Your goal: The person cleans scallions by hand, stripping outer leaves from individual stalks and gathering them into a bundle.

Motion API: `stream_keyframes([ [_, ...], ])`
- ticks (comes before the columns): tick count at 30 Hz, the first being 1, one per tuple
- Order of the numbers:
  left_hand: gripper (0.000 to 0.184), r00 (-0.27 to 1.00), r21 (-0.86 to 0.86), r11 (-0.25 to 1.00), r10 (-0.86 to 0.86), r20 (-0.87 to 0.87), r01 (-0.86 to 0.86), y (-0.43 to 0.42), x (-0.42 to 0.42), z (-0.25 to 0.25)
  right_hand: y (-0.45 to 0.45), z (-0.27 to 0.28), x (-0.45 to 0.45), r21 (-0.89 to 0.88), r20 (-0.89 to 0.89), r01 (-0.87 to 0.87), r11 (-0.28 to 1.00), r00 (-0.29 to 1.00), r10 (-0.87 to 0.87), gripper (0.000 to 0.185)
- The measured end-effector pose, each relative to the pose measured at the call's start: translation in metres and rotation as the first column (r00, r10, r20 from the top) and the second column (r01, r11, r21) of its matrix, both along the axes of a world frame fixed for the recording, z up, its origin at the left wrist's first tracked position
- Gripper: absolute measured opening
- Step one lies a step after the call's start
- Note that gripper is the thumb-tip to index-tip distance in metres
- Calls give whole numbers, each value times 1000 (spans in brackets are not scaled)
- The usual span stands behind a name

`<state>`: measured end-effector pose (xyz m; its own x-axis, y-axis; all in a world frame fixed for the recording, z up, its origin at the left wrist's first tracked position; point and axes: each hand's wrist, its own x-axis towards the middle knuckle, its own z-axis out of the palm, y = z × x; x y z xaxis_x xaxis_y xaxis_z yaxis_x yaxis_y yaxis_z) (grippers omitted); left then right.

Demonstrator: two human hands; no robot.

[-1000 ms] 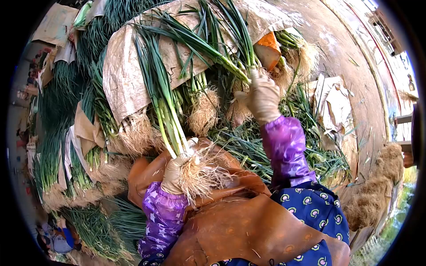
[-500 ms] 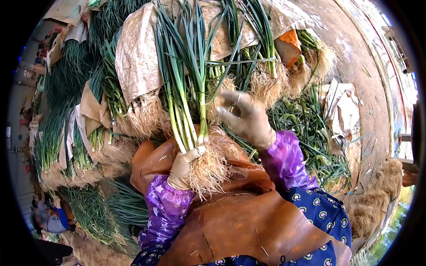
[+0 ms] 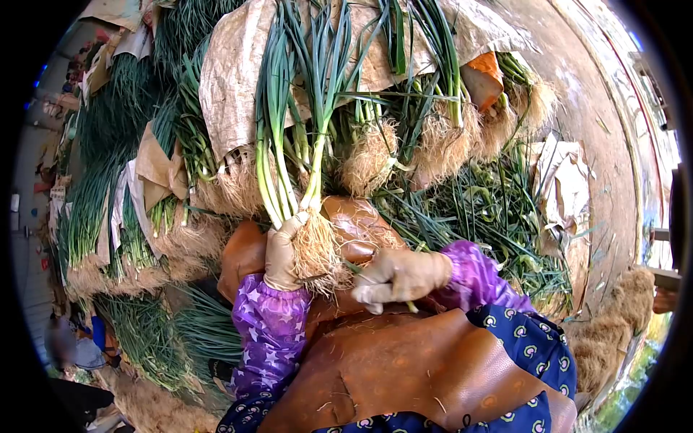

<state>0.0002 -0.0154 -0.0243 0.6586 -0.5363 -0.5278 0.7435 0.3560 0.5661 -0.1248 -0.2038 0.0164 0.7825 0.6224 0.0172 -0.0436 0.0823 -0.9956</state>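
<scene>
My left hand (image 3: pixel 284 252), in a pale glove, is wrapped round the root end of a small bunch of green onions (image 3: pixel 273 173). Their white stems and long green leaves point away from me, and the tangled pale roots (image 3: pixel 317 245) spill out over the fingers. Just right of these roots and lower down is my right hand (image 3: pixel 404 276), gloved too, with its fingers curled closed. Small green ends stick out beside and beneath it, apparently a green onion leaf (image 3: pixel 412 307), mostly hidden by the hand.
A brown apron (image 3: pixel 404 361) covers my lap. Ahead, rooted green onion bundles (image 3: pixel 369 155) lie partly under a tan sheet (image 3: pixel 234 79). Loose leaves (image 3: pixel 484 209) are heaped at right, near crumpled paper (image 3: pixel 563 177). More bundles (image 3: pixel 108 224) stand at left, with another person (image 3: pixel 86 346) beyond.
My right hand has come down and toward me from beside the stems, and its spread fingers have closed. The bunch in my left hand has shifted slightly left and toward upright.
</scene>
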Motion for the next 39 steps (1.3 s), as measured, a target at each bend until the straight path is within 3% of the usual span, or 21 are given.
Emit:
stream_keyframes([
  [1,36,1000,-26,1000,0,-24,-1,1,3,-2,-9,-10,-18,55,-40,130,990,991,-128,36],
  [2,40,999,-78,997,-29,-30,27,2,3,0,-29,-13,-30,-266,-120,220,939,959,-258,30],
  [4,44,991,-178,981,-96,-91,79,5,-4,8,-61,-53,-47,-980,123,144,134,981,-151,22],
  [5,46,980,-233,966,-146,-135,112,3,-4,11,-68,-46,-46,-999,54,51,-16,948,-313,30],
  [7,40,983,-220,970,-138,-123,109,-3,-11,6,-63,-53,-30,-681,472,659,320,729,-496,38],
  [9,33,988,-77,986,-143,63,148,-8,-21,10,-35,-9,17,-519,-82,694,498,540,-838,50],
  [11,31,918,119,976,-213,334,183,-14,-31,14,-27,14,63,-453,-234,613,647,618,-750,61],
  [15,27,828,340,935,-271,491,104,-9,-35,17,0,-41,95,-329,247,861,388,475,-845,34],
  [19,26,854,415,905,-287,435,93,-3,-29,2,9,-38,85,-379,706,893,244,449,-547,27],
  [20,26,847,393,915,-283,450,96,-5,-29,8,12,-35,80,-284,397,855,434,517,-758,28],
  [22,26,845,350,936,-220,488,42,-9,-28,15,2,-29,71,60,-326,612,789,759,-564,22],
  [23,26,846,351,936,-217,487,38,-8,-25,14,2,-39,64,281,-84,459,843,887,-454,24],
  [25,25,829,390,919,-263,494,59,-6,-18,10,2,5,34,204,-143,-13,979,989,43,26],
  [26,25,897,306,950,-192,399,67,-9,-18,16,-3,5,33,203,-142,-16,979,989,45,26],
  [27,29,914,259,964,-155,374,58,-6,-17,10,-7,6,31,-62,-164,51,997,985,-61,26],
  [29,34,981,10,994,-112,157,112,2,-19,12,-19,-20,38,-712,256,393,582,917,-306,30],
  [31,43,974,-288,945,-197,-110,159,5,-24,6,-21,-43,45,-92,-172,756,648,629,-758,31],
  [33,45,962,-338,910,-270,-41,241,1,-33,-5,-13,-15,60,92,-372,638,765,734,-568,31],
  [35,45,962,-358,906,-266,-67,226,-5,-37,7,0,0,61,228,-542,709,667,662,-518,28],
  [37,40,977,-379,916,-187,-104,135,-5,-36,9,5,0,60,68,-554,743,666,583,-594,27],
  [39,37,966,-112,973,-219,-141,204,-10,-32,10,9,-21,60,78,-443,717,692,647,-621,29],
])
